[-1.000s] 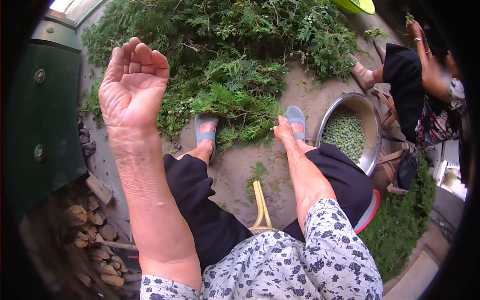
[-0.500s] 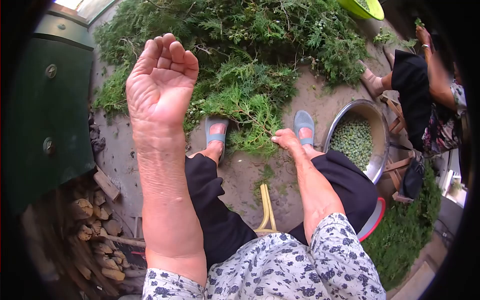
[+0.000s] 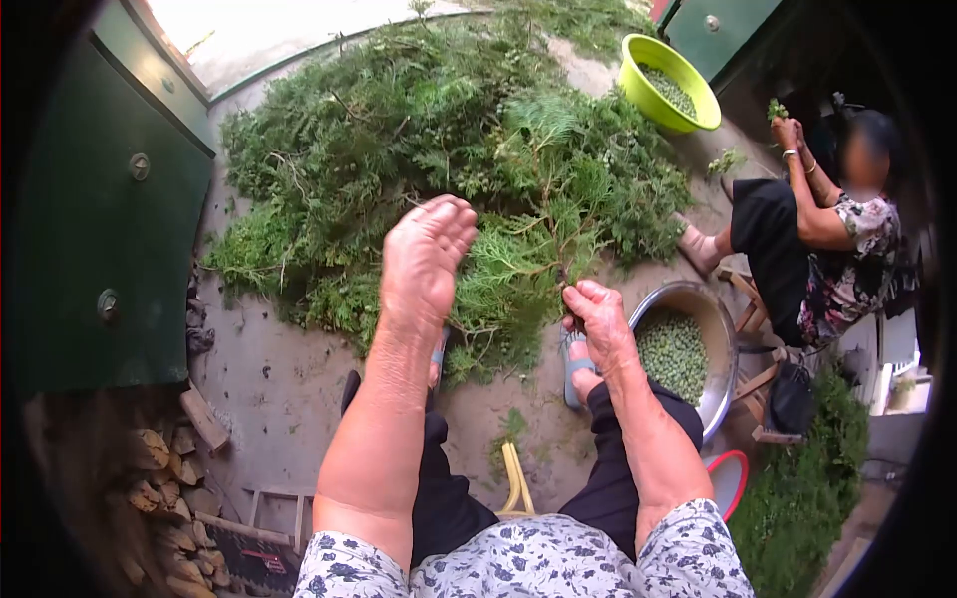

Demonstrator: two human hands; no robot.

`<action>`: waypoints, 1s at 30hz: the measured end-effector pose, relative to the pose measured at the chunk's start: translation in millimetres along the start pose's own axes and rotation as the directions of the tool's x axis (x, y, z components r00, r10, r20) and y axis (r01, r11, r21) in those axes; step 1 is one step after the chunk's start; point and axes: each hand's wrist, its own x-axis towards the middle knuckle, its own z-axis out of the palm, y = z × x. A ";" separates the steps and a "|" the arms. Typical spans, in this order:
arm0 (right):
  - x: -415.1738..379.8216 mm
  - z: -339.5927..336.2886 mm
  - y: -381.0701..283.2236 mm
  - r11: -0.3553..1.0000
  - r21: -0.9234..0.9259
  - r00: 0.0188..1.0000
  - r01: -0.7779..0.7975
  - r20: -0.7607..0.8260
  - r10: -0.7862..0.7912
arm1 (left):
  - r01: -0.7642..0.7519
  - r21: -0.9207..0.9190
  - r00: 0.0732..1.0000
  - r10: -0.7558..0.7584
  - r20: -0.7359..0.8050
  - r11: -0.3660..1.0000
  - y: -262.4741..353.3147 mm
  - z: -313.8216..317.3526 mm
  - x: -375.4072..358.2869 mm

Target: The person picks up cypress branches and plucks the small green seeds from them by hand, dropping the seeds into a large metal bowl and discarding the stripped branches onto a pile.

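My right hand [image 3: 600, 319] pinches the woody base of a leafy cypress branch [image 3: 543, 239] between thumb and fingers, and the branch points away from me over the pile. To its left, my left hand [image 3: 429, 261] is raised with the palm turned inward. Its fingers are stretched and slightly curved, holding nothing. Beyond both hands spreads a big heap of cut cypress branches [image 3: 349, 130], some bearing small green cones. Beside my right forearm stands a metal basin [image 3: 726, 344] with many green cones [image 3: 670, 349] in it.
A yellow-green basin [image 3: 648, 98] with cones sits at the back right. On the right a seated person [image 3: 812, 224] holds a sprig. More greenery [image 3: 797, 478] lies at lower right. Firewood [image 3: 159, 488] is stacked at lower left, near a green door [image 3: 110, 249].
The view has tilted up, showing more of the heap and the seated person. My left hand has come lower and closer to the right one. My right hand has lifted with the cypress branch.
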 end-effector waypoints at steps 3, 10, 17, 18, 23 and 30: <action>-23.5 20.3 -5.9 0.998 0.047 0.999 -0.032 0.041 0.030 | -0.021 0.222 0.994 -0.002 0.105 0.975 -17.6 20.5 -6.3; -38.2 37.0 0.8 0.999 -0.017 0.976 -0.029 0.216 0.032 | -0.164 0.082 0.985 0.160 0.060 0.983 -16.2 32.9 -7.0; -24.7 19.8 -52.4 0.748 -0.494 0.882 0.444 0.386 -0.269 | -0.195 0.366 0.974 0.136 0.183 0.910 -10.3 37.1 -16.8; -28.2 23.2 -69.3 0.796 -0.429 0.903 0.427 0.250 -0.350 | -0.210 0.416 0.968 0.128 0.215 0.885 -9.8 38.5 -18.7; -17.3 28.1 -108.0 0.692 -0.140 0.674 0.708 -0.158 -0.722 | -0.439 0.635 0.879 0.155 0.452 0.636 -22.2 33.1 -12.0; -1.7 15.4 -105.3 0.673 -0.328 0.740 0.662 0.146 -0.657 | -0.736 0.653 0.674 0.106 0.731 0.178 -30.3 31.6 -22.6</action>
